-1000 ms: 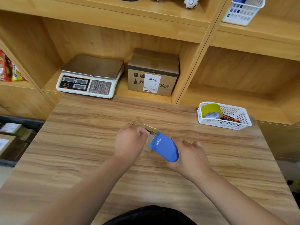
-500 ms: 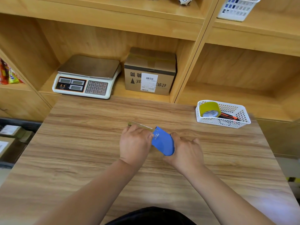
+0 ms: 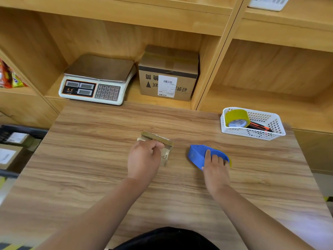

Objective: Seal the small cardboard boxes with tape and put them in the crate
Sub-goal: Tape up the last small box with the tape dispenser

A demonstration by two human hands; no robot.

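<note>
Basket (image 3: 252, 135) of white plastic at far right of table (image 3: 90, 159), holding yellow tape roll (image 3: 237, 117) and orange-black tools (image 3: 259, 126). Left hand (image 3: 144, 159) curled over small cardboard box (image 3: 166, 153) at mid-table, gripping it. Right hand (image 3: 215, 166) wrapped round blue tape dispenser (image 3: 196, 153), resting on table near box, apart.

1. We have a wood-grain table (image 3: 90, 168) with three things lying on it.
2. Mid-table: small cardboard box (image 3: 164, 152). It's blurred and looks tipped up on one edge; we can't confirm.
3. Right of it, apart: blue tape dispenser (image 3: 196, 154), flat on the top.
4. Far right corner: white basket (image 3: 252, 135), well apart from both.
5. Behind the table we see a wooden shelf (image 3: 133, 96): scale (image 3: 97, 78) on the left, labelled carton (image 3: 167, 74) just beside it on the right.
6. Left bay: snack packets (image 3: 9, 78) on their own board.
</note>
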